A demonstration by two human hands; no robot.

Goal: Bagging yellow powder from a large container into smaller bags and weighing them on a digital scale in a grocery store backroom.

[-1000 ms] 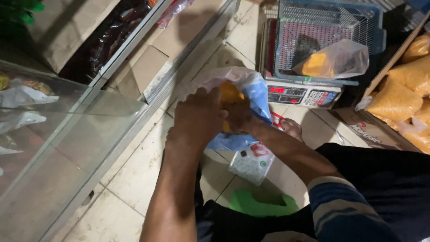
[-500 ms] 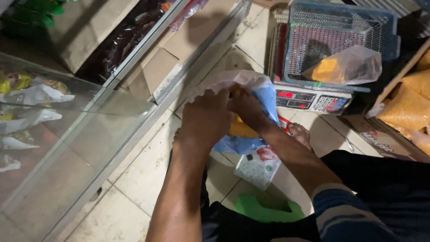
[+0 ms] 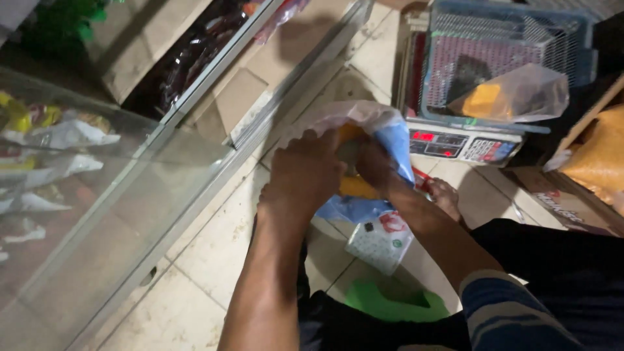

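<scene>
Plastic bag (image 3: 380,133), white and blue, thin and crumpled, yellow contents seen inside; held low over tiled floor (image 3: 195,286), just before digital scale (image 3: 465,144). Mouth turned up toward camera, long axis roughly upright. Left hand (image 3: 305,172) fingers curled, clamped on rim. Right hand (image 3: 374,162) sunk in opening; finger state cannot be told.

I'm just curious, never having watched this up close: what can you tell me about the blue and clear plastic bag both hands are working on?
The thin blue and clear plastic bag sits low over the pale tiled floor, its crumpled mouth open upward. Yellow contents show inside. The left hand grips its near side, and the right hand reaches into it. A digital scale stands just behind.
</scene>
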